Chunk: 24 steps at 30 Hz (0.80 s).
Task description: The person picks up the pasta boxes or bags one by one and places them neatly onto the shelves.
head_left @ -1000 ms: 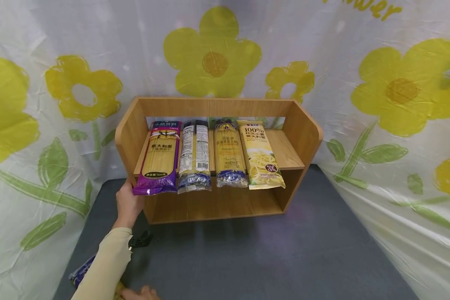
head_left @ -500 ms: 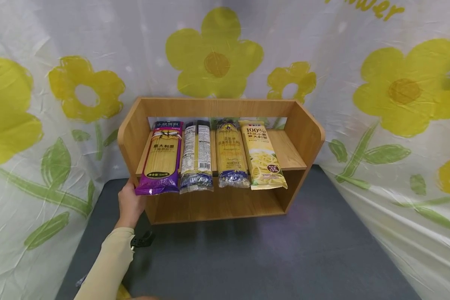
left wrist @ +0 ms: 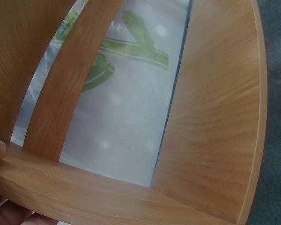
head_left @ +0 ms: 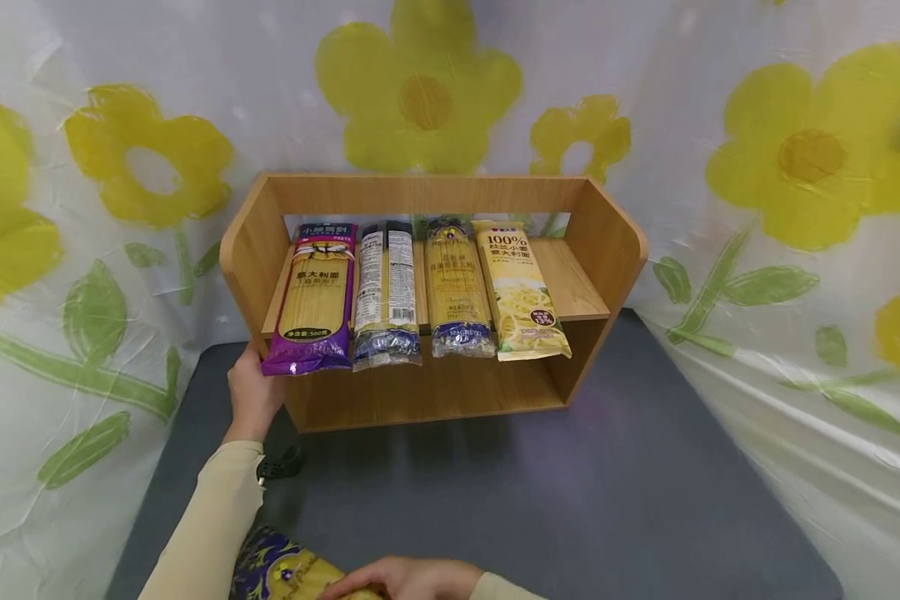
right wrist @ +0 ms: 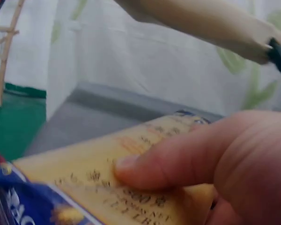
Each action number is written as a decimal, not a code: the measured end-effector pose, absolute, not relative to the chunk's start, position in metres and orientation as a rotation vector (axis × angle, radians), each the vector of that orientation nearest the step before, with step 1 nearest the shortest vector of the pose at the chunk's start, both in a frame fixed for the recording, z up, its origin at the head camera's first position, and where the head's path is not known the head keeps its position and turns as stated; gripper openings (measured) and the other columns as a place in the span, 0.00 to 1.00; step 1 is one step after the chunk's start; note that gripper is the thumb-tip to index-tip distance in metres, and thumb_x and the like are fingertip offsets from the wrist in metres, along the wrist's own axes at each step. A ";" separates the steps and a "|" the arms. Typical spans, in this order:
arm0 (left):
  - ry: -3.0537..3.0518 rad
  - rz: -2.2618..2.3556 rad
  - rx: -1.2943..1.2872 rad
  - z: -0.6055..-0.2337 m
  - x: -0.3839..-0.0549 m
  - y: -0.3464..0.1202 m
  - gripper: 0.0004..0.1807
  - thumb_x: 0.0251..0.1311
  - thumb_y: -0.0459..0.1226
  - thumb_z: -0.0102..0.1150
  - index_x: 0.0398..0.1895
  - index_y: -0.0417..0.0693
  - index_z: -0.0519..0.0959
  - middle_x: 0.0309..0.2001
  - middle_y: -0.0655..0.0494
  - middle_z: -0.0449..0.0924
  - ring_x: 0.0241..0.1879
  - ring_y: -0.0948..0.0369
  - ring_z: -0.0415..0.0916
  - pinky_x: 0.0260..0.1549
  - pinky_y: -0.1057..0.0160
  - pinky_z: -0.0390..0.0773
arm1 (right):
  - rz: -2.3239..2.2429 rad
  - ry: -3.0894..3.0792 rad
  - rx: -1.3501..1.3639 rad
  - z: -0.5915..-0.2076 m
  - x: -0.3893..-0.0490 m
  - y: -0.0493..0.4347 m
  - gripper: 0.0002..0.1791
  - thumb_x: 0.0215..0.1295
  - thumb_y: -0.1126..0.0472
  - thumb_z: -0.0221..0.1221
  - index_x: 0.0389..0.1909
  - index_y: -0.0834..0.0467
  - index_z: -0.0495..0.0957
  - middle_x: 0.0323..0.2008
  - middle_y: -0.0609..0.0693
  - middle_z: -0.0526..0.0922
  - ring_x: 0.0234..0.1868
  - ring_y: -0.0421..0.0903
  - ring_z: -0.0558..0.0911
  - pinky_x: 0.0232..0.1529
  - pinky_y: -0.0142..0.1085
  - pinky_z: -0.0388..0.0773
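Note:
My left hand (head_left: 253,392) grips the left side panel of a wooden shelf (head_left: 435,417), thumb on one face and fingers on the other in the left wrist view. Near the front edge of the head view, my right hand (head_left: 412,577) holds a blue-and-yellow pack of spaghetti (head_left: 300,573), its thumb pressed across the printed face. On the upper board lie a purple pasta pack (head_left: 315,292), a clear pack with white labels (head_left: 387,292), a yellow spaghetti pack (head_left: 459,287) and a cream noodle pack (head_left: 523,292), side by side with their ends over the front edge.
The shelf stands on a dark grey table (head_left: 540,500). A flower-printed curtain (head_left: 465,100) hangs behind and along both sides. Bare upper board (head_left: 566,283) shows right of the cream pack. The left forearm (head_left: 210,517) reaches across the table's left part.
The right hand and its spaghetti pack have come up into the head view from the lower edge, moving rightward. The left hand keeps its grip on the shelf. The head view has tilted slightly down.

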State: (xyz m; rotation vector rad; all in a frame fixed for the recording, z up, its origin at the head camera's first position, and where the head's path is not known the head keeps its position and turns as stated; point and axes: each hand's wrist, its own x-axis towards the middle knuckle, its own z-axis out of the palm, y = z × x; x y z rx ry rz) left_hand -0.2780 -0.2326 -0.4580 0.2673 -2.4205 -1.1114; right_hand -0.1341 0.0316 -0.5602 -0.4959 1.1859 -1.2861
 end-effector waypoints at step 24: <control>-2.435 -1.175 0.275 -0.457 -0.286 -0.231 0.26 0.73 0.47 0.50 0.61 0.33 0.73 0.55 0.27 0.80 0.54 0.31 0.78 0.51 0.33 0.76 | -1.688 1.616 -0.596 -0.469 -0.147 0.306 0.47 0.59 0.76 0.62 0.79 0.63 0.54 0.72 0.48 0.70 0.64 0.39 0.75 0.59 0.32 0.76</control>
